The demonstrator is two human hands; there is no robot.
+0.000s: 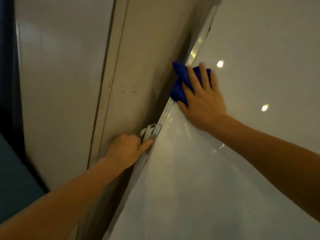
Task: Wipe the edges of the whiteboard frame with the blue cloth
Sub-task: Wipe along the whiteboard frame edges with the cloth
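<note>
I'm pressing the blue cloth (pixel 180 84) onto the whiteboard frame (pixel 195 51) with my right hand (pixel 202 98), fingers straight; my left hand (pixel 127 149) is gripping the frame below, fingers curled behind it.

A single head-worn camera looks from close range, tilted, at the glossy white whiteboard (pixel 207 187), its silver metal frame edge (pixel 194 55) running diagonally through mid-view.

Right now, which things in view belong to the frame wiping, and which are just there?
In the job: blue cloth, whiteboard frame, right hand pressing the cloth, left hand gripping the frame.
Just there: grey bracket on the frame, beige wall panels, teal surface lower left.
</note>
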